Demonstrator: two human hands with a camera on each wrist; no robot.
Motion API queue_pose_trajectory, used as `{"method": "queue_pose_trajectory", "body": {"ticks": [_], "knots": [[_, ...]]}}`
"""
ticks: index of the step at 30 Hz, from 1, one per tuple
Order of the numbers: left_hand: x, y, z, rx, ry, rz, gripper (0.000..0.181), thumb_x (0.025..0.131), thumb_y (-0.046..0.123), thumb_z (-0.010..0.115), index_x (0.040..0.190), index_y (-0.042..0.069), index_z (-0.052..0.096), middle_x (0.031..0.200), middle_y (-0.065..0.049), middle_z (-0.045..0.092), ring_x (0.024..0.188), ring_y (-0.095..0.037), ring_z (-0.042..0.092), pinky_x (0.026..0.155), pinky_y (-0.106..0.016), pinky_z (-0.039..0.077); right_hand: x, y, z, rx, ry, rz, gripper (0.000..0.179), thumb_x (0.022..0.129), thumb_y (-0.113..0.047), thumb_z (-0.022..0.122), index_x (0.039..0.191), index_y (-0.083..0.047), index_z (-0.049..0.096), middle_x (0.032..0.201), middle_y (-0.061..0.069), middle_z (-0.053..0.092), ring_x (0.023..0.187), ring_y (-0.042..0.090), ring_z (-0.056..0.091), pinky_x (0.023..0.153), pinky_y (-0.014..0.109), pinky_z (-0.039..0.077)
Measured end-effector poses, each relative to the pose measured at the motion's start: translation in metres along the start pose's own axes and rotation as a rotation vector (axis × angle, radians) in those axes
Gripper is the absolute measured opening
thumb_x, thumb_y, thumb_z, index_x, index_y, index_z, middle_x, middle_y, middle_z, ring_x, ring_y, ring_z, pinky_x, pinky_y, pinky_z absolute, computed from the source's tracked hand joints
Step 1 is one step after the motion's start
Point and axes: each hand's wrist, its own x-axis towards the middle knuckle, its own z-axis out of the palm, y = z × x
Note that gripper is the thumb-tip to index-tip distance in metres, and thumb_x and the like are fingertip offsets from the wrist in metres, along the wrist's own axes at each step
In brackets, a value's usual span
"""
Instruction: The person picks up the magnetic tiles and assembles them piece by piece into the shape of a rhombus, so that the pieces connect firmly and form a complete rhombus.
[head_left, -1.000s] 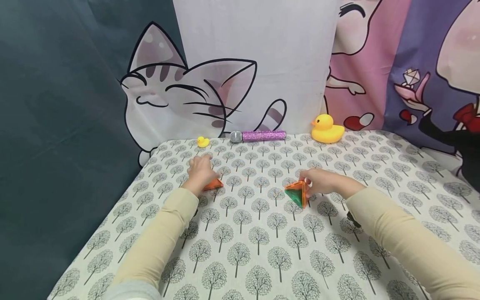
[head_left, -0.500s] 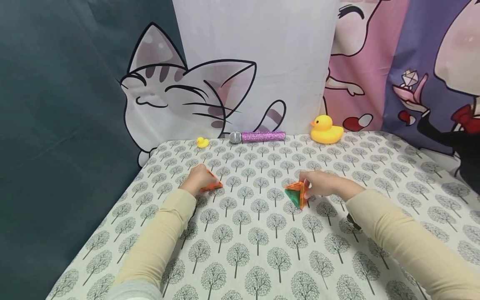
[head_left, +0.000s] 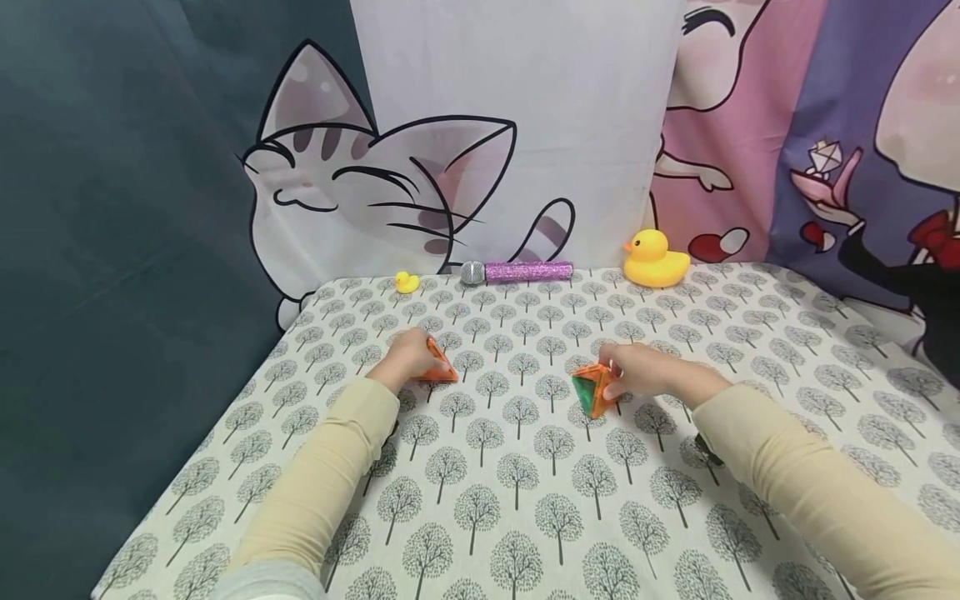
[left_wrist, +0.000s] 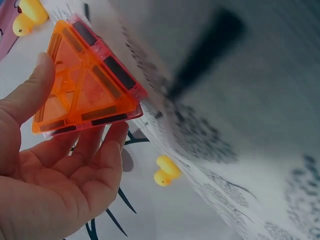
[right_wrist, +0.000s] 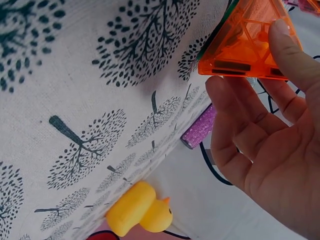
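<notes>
On the left side of the cloth, my left hand (head_left: 408,352) grips a triangular piece built of orange and pink magnetic tiles (head_left: 438,372). In the left wrist view the thumb lies on the orange face of these tiles (left_wrist: 82,87), and the fingertips are under the lower edge. Across from it, my right hand (head_left: 637,368) holds a small pyramid of orange and green magnetic tiles (head_left: 587,392). Up close in the right wrist view, the thumb presses one orange face of the pyramid (right_wrist: 245,42) while the other fingers support its base edge.
Along the back edge of the tree-print tablecloth (head_left: 517,467) sit a small yellow duck (head_left: 407,283), a purple glitter toy microphone (head_left: 525,272) and a larger yellow duck (head_left: 656,260). Behind them hangs a backdrop with a cartoon cat (head_left: 345,200).
My left hand has come down from above its orange and pink tiles, closed its grip on them and turned them. The right hand stays nearly in place, its pyramid slightly turned.
</notes>
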Motion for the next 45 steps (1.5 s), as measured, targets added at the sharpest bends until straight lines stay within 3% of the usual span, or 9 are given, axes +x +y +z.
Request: {"method": "queue_pose_trajectory", "body": {"ticks": [5, 9, 12, 20, 27, 36, 45], "knots": [[-0.002, 0.009, 0.003, 0.03, -0.029, 0.048, 0.031, 0.063, 0.017, 0.077, 0.085, 0.004, 0.059, 0.083, -0.008, 0.056, 0.078, -0.022, 0.05, 0.072, -0.032, 0.041, -0.001, -0.002, 0.002, 0.007, 0.016, -0.005, 0.027, 0.071, -0.016, 0.07, 0.089, -0.008, 0.05, 0.076, 0.001, 0.054, 0.068, 0.017, 0.05, 0.06, 0.03, 0.043], [-0.004, 0.016, 0.008, 0.065, -0.05, 0.079, 0.045, 0.064, 0.017, 0.076, 0.103, 0.005, 0.059, 0.093, -0.01, 0.056, 0.082, -0.022, 0.05, 0.075, -0.032, 0.041, -0.002, -0.004, 0.002, 0.01, 0.023, -0.01, 0.026, 0.071, -0.015, 0.07, 0.087, -0.008, 0.05, 0.073, 0.001, 0.053, 0.067, 0.017, 0.049, 0.058, 0.03, 0.042], [-0.006, 0.021, 0.011, 0.071, -0.066, 0.092, 0.048, 0.064, 0.017, 0.077, 0.107, 0.005, 0.058, 0.096, -0.01, 0.057, 0.084, -0.022, 0.05, 0.077, -0.032, 0.041, -0.002, -0.005, 0.003, 0.023, 0.021, -0.013, 0.025, 0.071, -0.014, 0.069, 0.086, -0.007, 0.05, 0.073, 0.002, 0.053, 0.066, 0.017, 0.048, 0.057, 0.03, 0.041], [-0.008, 0.036, 0.021, 0.07, -0.079, 0.126, 0.049, 0.061, 0.015, 0.078, 0.106, 0.007, 0.06, 0.097, -0.008, 0.058, 0.089, -0.021, 0.051, 0.084, -0.033, 0.039, -0.001, -0.007, 0.003, 0.034, 0.015, -0.003, 0.027, 0.073, -0.015, 0.069, 0.09, -0.006, 0.05, 0.075, 0.002, 0.053, 0.067, 0.017, 0.048, 0.058, 0.03, 0.041], [-0.012, 0.047, 0.03, -0.011, -0.12, 0.14, 0.05, 0.061, 0.012, 0.078, 0.106, 0.005, 0.059, 0.095, -0.008, 0.058, 0.087, -0.02, 0.052, 0.081, -0.029, 0.041, -0.001, -0.007, 0.003, 0.04, 0.015, -0.009, 0.029, 0.073, -0.015, 0.068, 0.093, -0.005, 0.05, 0.074, 0.003, 0.053, 0.064, 0.016, 0.048, 0.055, 0.029, 0.041], [-0.017, 0.062, 0.036, 0.102, -0.133, 0.188, 0.055, 0.06, 0.019, 0.078, 0.11, 0.009, 0.058, 0.101, -0.006, 0.059, 0.091, -0.021, 0.05, 0.084, -0.033, 0.038, 0.002, -0.009, 0.004, 0.0, 0.017, -0.006, 0.033, 0.073, -0.018, 0.068, 0.097, -0.005, 0.05, 0.075, 0.002, 0.053, 0.066, 0.016, 0.05, 0.059, 0.03, 0.044], [-0.021, 0.072, 0.044, 0.104, -0.152, 0.234, 0.053, 0.06, 0.018, 0.079, 0.108, 0.008, 0.058, 0.099, -0.006, 0.058, 0.087, -0.019, 0.051, 0.084, -0.032, 0.038, 0.006, -0.013, 0.009, 0.009, 0.045, -0.04, 0.032, 0.073, -0.016, 0.068, 0.096, -0.003, 0.05, 0.072, 0.002, 0.053, 0.066, 0.016, 0.05, 0.062, 0.031, 0.044]]}}
